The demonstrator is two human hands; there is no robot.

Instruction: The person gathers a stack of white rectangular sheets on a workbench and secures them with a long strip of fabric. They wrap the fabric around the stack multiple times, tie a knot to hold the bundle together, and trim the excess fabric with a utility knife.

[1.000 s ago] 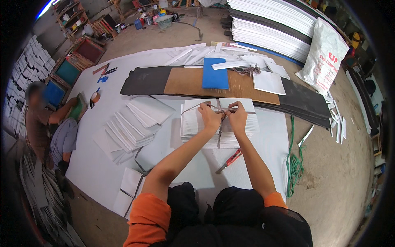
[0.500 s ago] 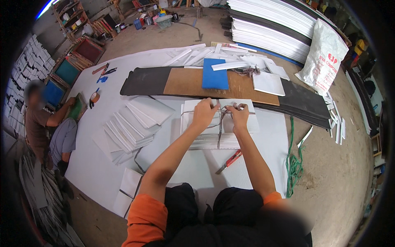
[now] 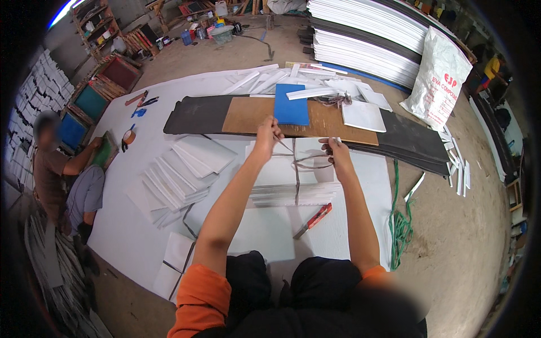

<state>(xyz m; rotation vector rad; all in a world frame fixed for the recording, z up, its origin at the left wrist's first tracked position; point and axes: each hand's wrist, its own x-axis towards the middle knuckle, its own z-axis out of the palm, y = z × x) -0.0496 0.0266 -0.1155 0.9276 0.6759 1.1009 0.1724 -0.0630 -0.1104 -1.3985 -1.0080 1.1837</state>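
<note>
A stack of white sheets [image 3: 274,172] lies in front of me with a dark tie strip [image 3: 297,179] running over its middle. My left hand [image 3: 267,138], above the stack's far left part, is closed on one end of the strip, which stretches from the fingers to the crossing. My right hand [image 3: 337,153] pinches the other end over the stack's right side; a loose loop hangs between the hands. Just nearer to me than the stack lies a red utility knife [image 3: 313,220]. To the left, white sheets [image 3: 177,174] are fanned out in a loose pile.
Long dark boards [image 3: 194,112] with a brown board [image 3: 248,115] and a blue sheet [image 3: 291,104] lie beyond the stack. A tied white bundle [image 3: 174,262] is at lower left. Green rope [image 3: 400,239] hangs right. A co-worker [image 3: 67,163] sits at left, holding a green-faced panel.
My hands have moved apart, the left one up and left, the right one slightly right. The strip ends between them are drawn outward from the crossing.
</note>
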